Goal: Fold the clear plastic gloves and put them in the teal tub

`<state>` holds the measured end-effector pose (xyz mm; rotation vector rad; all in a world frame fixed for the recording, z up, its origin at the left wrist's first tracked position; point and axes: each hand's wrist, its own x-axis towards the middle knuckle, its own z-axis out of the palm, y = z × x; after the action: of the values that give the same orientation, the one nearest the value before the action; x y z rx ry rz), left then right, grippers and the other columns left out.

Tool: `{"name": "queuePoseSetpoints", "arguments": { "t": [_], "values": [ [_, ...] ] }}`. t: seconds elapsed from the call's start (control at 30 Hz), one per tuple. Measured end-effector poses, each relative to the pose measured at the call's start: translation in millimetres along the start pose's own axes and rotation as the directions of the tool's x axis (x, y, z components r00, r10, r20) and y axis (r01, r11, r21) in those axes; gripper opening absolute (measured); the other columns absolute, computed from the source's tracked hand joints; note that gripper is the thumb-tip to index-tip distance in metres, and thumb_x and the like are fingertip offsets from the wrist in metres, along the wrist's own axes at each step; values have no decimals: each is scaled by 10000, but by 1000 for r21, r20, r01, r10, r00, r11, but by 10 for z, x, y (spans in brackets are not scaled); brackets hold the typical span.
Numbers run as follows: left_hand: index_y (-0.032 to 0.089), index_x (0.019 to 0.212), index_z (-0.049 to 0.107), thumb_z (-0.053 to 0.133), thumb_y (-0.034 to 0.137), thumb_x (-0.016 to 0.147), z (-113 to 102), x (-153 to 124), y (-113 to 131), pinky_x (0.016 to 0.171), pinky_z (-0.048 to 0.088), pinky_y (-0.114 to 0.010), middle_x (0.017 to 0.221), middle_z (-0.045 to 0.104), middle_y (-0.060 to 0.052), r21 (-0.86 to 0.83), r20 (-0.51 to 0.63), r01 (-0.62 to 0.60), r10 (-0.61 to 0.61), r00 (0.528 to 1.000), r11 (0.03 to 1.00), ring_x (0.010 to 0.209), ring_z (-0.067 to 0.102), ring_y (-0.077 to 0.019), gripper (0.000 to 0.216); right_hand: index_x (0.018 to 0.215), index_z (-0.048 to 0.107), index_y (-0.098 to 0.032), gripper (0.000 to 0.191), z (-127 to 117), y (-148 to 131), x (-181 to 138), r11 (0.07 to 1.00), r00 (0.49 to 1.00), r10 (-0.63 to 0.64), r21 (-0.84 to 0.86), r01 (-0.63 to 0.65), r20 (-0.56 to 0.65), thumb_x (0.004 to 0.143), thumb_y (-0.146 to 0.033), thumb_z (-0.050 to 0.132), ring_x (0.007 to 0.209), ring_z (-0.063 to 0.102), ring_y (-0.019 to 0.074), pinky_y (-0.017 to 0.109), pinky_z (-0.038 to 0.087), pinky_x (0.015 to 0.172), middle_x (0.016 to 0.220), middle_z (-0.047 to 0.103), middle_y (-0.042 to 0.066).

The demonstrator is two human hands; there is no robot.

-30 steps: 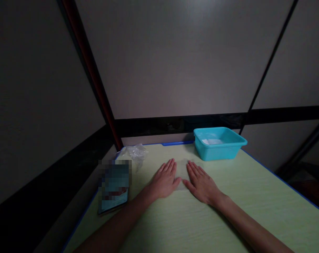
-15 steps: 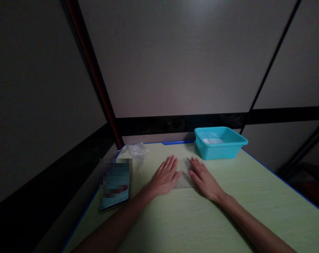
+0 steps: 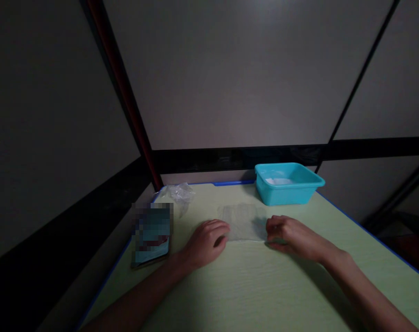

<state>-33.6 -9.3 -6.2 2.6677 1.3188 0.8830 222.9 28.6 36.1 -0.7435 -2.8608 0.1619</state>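
A thin, see-through plastic bag lies flat on the table between my two hands. My left hand is at its near left corner, fingers bent and thumb brought toward them, closed on the edge. At the opposite side my right hand has its fingers curled in at the bag's right edge, with the thumb below. The exact contact of the right fingertips is partly hidden.
A turquoise plastic basin with something white inside stands at the back right. Crumpled clear plastic lies at the back left. A tablet-like device, its screen partly blurred, is at the left edge of the pale table. Walls enclose the back and left.
Both hands, flat with fingers extended on the bag before, have drawn apart to its sides and curled their fingers. More of the bag now shows.
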Motion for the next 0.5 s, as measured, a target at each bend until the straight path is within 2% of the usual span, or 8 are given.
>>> {"name": "queuePoseSetpoints", "arguments": {
  "t": [0.1,0.27,0.37,0.5],
  "values": [
    [184,896,590,470,143,726,0,24,-18,795,440,-315,912,622,-48,17,33,2,-2,999,1000,857,561,-174,211,594,606,-167,196,16,-27,24,994,999,34,-101,-30,35,750,-134,493,709,516,146,258,374,678,691,566,33],
    [179,906,576,494,175,722,-11,42,20,787,427,-319,895,611,-52,66,90,6,-12,996,998,844,547,-186,201,592,592,-160,220,42,-38,34,979,997,71,-194,-65,22,751,-101,452,707,529,150,264,371,699,680,573,40],
    [170,916,569,522,198,709,-12,31,37,785,423,-319,898,604,-55,73,93,17,-23,995,997,844,540,-192,214,631,574,-157,171,48,-38,28,981,997,79,-177,-77,3,737,-99,452,681,533,144,252,372,658,705,573,40],
    [174,917,564,541,205,695,-16,27,39,787,419,-314,911,597,-51,67,96,19,-25,995,998,851,533,-192,225,721,537,-159,143,39,-41,14,987,989,147,-71,-148,-22,700,-56,440,629,531,129,219,363,564,704,571,26]
  ]
}}
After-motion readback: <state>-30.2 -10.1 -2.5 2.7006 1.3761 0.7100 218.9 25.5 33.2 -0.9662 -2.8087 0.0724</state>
